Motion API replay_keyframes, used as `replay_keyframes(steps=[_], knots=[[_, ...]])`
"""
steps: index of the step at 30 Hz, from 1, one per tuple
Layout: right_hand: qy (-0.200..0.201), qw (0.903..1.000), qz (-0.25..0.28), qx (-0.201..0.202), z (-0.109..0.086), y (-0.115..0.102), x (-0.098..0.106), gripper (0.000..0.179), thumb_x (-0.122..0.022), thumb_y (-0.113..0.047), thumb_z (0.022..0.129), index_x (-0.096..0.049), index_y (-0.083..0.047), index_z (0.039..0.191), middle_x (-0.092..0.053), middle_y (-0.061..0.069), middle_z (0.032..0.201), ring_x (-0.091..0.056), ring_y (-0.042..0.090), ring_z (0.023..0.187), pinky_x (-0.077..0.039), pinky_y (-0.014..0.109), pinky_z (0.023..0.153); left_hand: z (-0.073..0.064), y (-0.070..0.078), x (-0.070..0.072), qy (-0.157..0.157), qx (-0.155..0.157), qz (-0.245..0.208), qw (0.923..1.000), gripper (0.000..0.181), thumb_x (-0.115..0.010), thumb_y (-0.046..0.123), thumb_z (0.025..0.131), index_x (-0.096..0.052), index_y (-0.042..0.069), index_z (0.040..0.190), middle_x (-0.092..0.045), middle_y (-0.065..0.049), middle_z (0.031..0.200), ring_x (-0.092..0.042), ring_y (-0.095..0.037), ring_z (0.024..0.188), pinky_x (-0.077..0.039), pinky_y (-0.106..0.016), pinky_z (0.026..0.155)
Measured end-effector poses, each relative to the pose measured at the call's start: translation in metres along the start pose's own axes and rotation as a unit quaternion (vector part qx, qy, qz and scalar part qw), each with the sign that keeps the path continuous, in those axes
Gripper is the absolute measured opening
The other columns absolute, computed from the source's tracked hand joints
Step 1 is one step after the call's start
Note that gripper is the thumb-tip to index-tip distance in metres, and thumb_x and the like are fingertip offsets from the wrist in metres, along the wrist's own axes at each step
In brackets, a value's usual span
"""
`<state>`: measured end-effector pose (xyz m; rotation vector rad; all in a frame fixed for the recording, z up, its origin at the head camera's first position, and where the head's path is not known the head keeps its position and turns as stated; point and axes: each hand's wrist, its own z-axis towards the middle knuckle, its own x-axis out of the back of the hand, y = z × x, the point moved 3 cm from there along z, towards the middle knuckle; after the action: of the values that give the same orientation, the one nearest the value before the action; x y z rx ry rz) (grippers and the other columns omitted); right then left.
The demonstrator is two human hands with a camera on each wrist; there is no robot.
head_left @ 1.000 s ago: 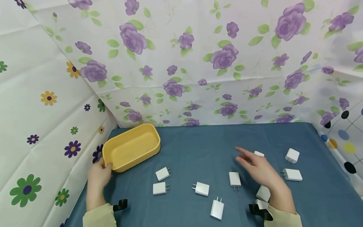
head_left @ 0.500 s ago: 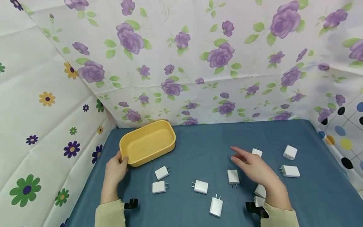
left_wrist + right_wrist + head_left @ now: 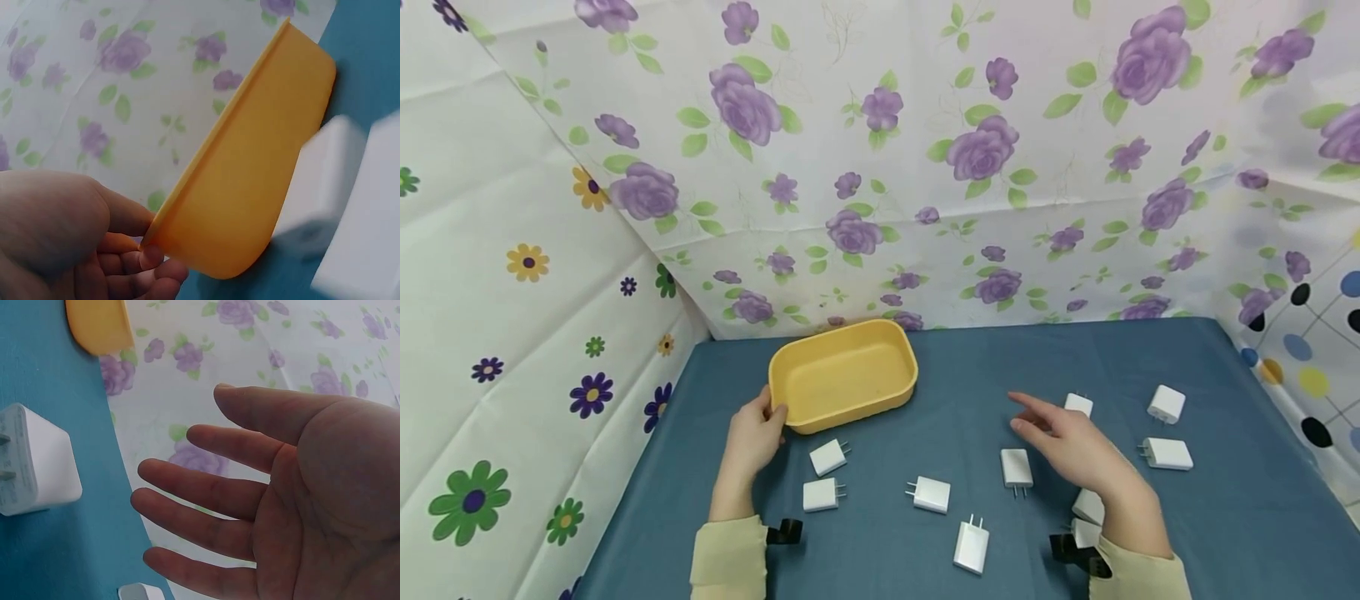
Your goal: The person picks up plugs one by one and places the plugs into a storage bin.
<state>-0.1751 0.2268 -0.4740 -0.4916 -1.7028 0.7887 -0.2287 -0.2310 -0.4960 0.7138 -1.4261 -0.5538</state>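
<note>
So, one yellow tray (image 3: 842, 379) in left grip (image 3: 754, 435) — right grip (image 3: 1077, 444) uncurled — ten white chargers (image 3: 932, 495).

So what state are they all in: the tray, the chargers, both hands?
Yellow tray: empty, upright, held at one end.
White chargers: lying unplugged on the blue surface, prongs out where visible.
Left hand: pinching the tray.
Right hand: holding nothing, fingers apart.

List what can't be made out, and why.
Head: lower part of one white, boxy plastic charger, behind the right hand.
Left wrist: part of another charger, cut off by the right edge; inside of the yellow oblong plastic tray, hidden by its wall.
Right wrist: most of that tray, cut off by the top edge.
</note>
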Motion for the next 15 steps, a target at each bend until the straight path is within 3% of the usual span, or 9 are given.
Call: replay_keyframes(steps=[7, 15], knots=[[0.006, 1.0000, -0.002, -0.006, -0.004, 0.003, 0.007, 0.066, -0.055, -0.049, 0.111, -0.044, -0.013, 0.165, -0.065, 0.018, 0.143, -0.061, 0.043, 0.130, -0.051, 0.062, 0.099, 0.002, 0.027, -0.031, -0.017, -0.006, -0.025, 0.9995, 0.044, -0.058, 0.012, 0.108, -0.057, -0.010, 0.147, -0.058, -0.009, 0.076, -0.059, -0.018, 0.059, -0.048, -0.034, 0.058], [0.009, 0.9996, -0.010, -0.023, -0.007, 0.010, 0.014, 0.069, -0.053, -0.053, 0.110, -0.043, -0.013, 0.166, -0.066, 0.019, 0.143, -0.063, 0.042, 0.129, -0.051, 0.062, 0.099, 0.000, 0.052, -0.054, -0.045, -0.014, -0.049, 0.9977, 0.054, -0.060, 0.011, 0.107, -0.048, -0.010, 0.155, -0.057, -0.008, 0.072, -0.060, -0.019, 0.056, -0.046, -0.032, 0.054]])
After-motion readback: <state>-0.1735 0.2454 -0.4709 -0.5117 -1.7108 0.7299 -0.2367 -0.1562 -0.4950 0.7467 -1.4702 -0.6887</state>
